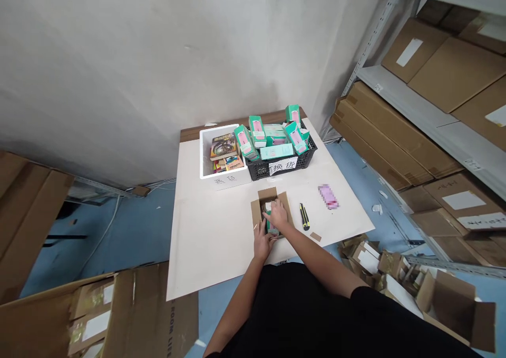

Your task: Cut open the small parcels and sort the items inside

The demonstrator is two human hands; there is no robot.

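Looking about midway, I'd say: the small carton (259, 210) sits on the table (213, 242), flaps already up, green box (272, 227) down inside. Right hand (278, 214) covers that box, can't tell if it's gripping. Left hand (262, 242) rests open against the carton's side. Utility knife (304, 216) lies idle nearby.

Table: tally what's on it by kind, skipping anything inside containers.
White bin: 1
Black basket: 1
Carton: 1
Knife: 1
Pink item: 1
Cardboard scrap: 1
Total: 6
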